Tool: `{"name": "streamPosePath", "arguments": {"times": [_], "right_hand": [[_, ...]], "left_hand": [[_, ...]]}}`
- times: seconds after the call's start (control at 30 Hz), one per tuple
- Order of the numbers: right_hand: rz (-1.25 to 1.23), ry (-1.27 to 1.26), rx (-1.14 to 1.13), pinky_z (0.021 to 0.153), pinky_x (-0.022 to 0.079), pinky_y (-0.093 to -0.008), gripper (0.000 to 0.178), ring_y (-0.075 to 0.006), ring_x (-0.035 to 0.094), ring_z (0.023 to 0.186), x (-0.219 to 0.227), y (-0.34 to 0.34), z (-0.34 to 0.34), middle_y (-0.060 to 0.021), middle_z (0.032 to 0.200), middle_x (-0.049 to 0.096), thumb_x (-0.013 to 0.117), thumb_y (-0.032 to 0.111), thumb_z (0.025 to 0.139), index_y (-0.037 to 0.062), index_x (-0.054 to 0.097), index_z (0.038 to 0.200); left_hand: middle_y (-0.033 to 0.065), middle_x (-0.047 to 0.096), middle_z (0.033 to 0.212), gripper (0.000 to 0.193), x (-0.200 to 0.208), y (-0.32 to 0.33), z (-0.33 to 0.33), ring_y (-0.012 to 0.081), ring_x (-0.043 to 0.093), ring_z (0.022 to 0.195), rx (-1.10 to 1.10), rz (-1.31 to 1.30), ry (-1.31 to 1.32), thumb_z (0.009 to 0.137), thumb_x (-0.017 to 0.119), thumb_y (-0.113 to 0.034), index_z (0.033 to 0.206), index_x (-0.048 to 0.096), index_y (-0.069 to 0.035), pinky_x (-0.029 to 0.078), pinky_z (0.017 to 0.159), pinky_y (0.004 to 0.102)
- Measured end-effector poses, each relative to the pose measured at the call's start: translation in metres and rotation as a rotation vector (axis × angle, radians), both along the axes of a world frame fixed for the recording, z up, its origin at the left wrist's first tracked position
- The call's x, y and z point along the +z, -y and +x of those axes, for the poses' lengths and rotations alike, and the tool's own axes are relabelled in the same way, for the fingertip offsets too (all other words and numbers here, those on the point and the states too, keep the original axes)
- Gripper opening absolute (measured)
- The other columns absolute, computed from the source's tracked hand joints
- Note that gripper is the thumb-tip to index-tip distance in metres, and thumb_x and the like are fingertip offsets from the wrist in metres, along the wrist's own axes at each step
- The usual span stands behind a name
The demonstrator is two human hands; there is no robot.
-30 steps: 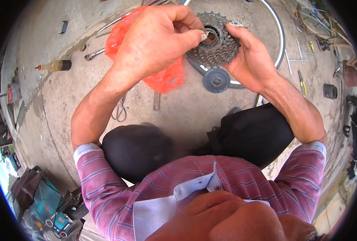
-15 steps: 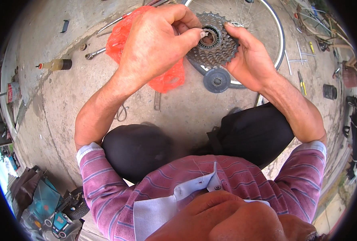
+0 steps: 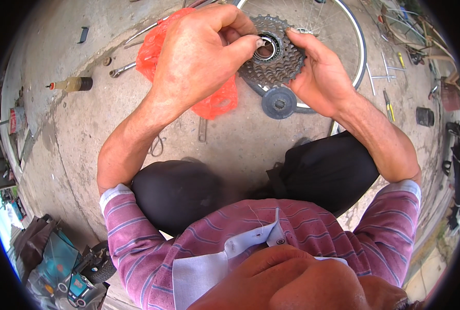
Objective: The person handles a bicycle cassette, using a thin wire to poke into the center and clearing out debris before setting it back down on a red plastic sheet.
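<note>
Seen from above, crouched on a bare concrete floor (image 3: 240,150), grey, stained and cracked, outdoors in daylight. Held up between both hands above the floor's far middle: a dark toothed sprocket cluster (image 3: 272,57), tilted toward the camera, hub opening showing. Right hand (image 3: 320,77) cupped round the cluster's right rim, fingers curled and clamped on the teeth. Left hand (image 3: 201,54) arched over from the left, thumb and fingertips pinched together at the hub opening, on something small; what exactly, cannot tell.

Under the cluster, flat on the floor: a spoked bicycle wheel (image 3: 359,46), rim curving toward the far right corner. Just below the cluster, touching the wheel's rim in view: a round dark disc (image 3: 279,102). Beneath the left hand, a crumpled orange plastic bag (image 3: 214,103). Left of the bag, a wrench (image 3: 121,70), and farther toward the left edge a bottle (image 3: 70,83) lying on its side. Scattered thin tools (image 3: 390,106) and a small dark cylinder (image 3: 425,116) along the right side. At the near left corner, bags and gear in teal and brown (image 3: 54,258). Nearest the camera, dark trouser knees (image 3: 178,191) and striped purple sleeves (image 3: 137,232).
</note>
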State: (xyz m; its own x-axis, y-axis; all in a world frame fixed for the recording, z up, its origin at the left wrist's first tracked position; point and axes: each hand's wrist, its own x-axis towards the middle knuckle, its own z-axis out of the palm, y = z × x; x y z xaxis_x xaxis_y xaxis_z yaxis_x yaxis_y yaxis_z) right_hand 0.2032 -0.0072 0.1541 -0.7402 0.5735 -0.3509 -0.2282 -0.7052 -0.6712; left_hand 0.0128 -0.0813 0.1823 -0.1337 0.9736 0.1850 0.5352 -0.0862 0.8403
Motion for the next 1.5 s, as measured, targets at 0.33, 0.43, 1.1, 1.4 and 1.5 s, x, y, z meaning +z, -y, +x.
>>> {"name": "streamPosePath", "arguments": {"times": [0.33,0.43,1.1,1.4,1.5], "right_hand": [[-0.005,0.000,-0.017,0.103,0.048,-0.0378,0.036,-0.0172,0.063,0.110,-0.002,0.000,-0.001,-0.0083,0.118,0.067,0.044,0.026,0.104,0.0003,0.059,0.124],[-0.015,-0.010,-0.002,0.103,0.048,-0.0379,0.036,-0.0174,0.063,0.111,-0.003,0.000,-0.001,-0.0083,0.118,0.067,0.044,0.027,0.104,0.0005,0.059,0.124],[0.022,-0.043,0.039,0.100,0.049,-0.0380,0.037,-0.0179,0.064,0.109,-0.009,-0.002,-0.002,-0.0068,0.118,0.067,0.041,0.030,0.106,0.0034,0.056,0.127],[-0.013,-0.041,0.004,0.099,0.050,-0.0387,0.035,-0.0176,0.064,0.107,-0.008,-0.003,-0.002,-0.0077,0.116,0.067,0.046,0.027,0.103,0.0018,0.059,0.123],[-0.001,-0.083,0.038,0.099,0.051,-0.0389,0.035,-0.0178,0.064,0.107,-0.007,-0.003,-0.002,-0.0082,0.116,0.067,0.045,0.027,0.103,0.0017,0.059,0.123]], "left_hand": [[-0.0011,0.067,0.078,0.013,0.015,0.010,-0.005,0.0030,0.056,0.064,-0.022,0.027,-0.106,0.082,0.074,-0.002,0.095,0.072,-0.002,0.046,0.058,0.0201],[0.0008,0.066,0.077,0.013,0.012,0.008,-0.001,0.0075,0.059,0.062,0.016,0.319,-0.379,0.080,0.076,-0.002,0.092,0.072,-0.006,0.048,0.057,0.0223],[0.0033,0.061,0.085,0.020,0.015,0.005,-0.019,0.0234,0.062,0.079,-0.330,0.377,-0.686,0.073,0.078,-0.010,0.091,0.069,-0.009,0.047,0.069,0.0353],[0.0044,0.063,0.092,0.023,0.017,0.007,-0.010,0.0232,0.062,0.084,-0.306,0.398,-0.631,0.073,0.079,-0.011,0.095,0.070,-0.008,0.048,0.074,0.0358],[0.0071,0.063,0.103,0.026,0.016,0.010,-0.009,0.0252,0.063,0.091,-0.261,0.354,-0.596,0.074,0.078,-0.012,0.099,0.071,-0.007,0.049,0.083,0.0379]]}}
